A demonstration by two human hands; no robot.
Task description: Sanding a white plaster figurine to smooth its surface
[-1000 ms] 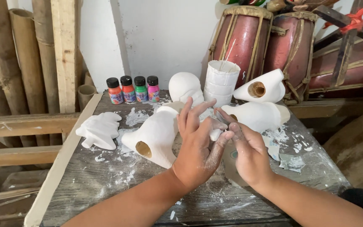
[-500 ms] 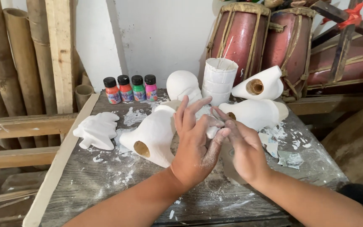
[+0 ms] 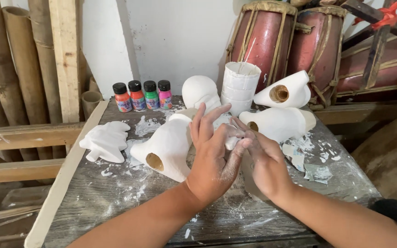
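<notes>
My left hand (image 3: pixel 212 156) and my right hand (image 3: pixel 265 163) meet over the middle of a grey wooden table (image 3: pixel 116 202). Between them is a small white plaster piece (image 3: pixel 231 141), pinched by my left thumb and my right fingertips. My left fingers are spread and point upward. Both hands are dusted with white powder. Just left of my left hand lies a hollow white plaster figure (image 3: pixel 166 147) on its side, its round opening toward me.
Several small paint bottles (image 3: pixel 143 95) stand at the table's back. Around them are a flat plaster shape (image 3: pixel 106 140), a white dome (image 3: pixel 198 91), a ribbed white stack (image 3: pixel 240 85) and two more hollow figures (image 3: pixel 283 92) (image 3: pixel 279 123). Red drums (image 3: pixel 265 41) stand behind, bamboo poles (image 3: pixel 5 59) at left.
My hands stay pressed together on the small piece, with only slight shifts of the fingers. The view has drifted a little.
</notes>
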